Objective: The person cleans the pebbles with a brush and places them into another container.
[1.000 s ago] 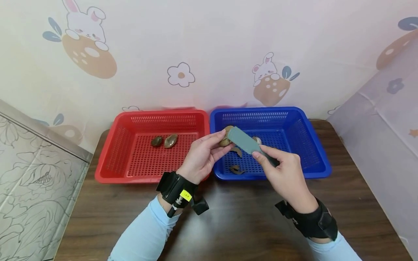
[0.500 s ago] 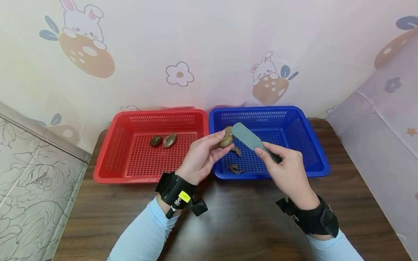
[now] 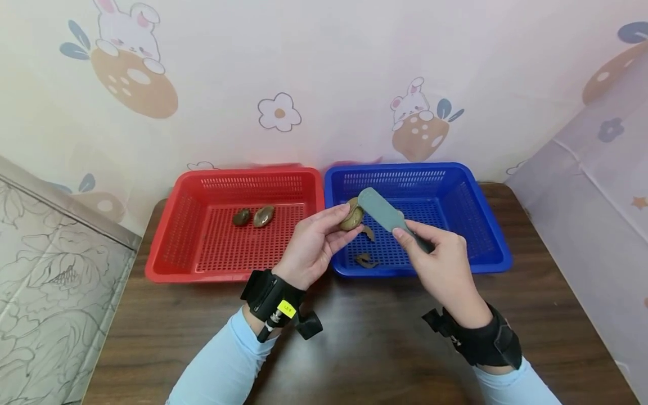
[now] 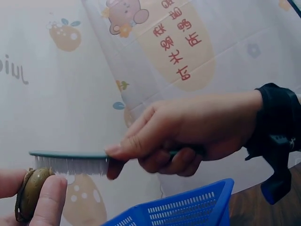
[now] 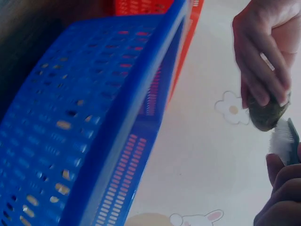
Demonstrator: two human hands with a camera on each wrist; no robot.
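If the brush (image 3: 382,209) pushes too hard, the smooth shell (image 3: 352,218), near the centre of the frame, could slip from my left hand (image 3: 316,243) into the blue basket (image 3: 481,219), right of centre. That hand pinches the shell by fingertips; my right hand (image 3: 444,267) grips the brush, bristles (image 4: 70,165) against the shell.

Head view's pretty bright, soft even light, with pale glare on the dark surface (image 3: 349,332), low and left of the right hand (image 3: 440,261). Left wrist cam shows that hand shaded underneath. Right wrist one's dimmer, blue basket (image 5: 124,106) left of it kinda blurry.
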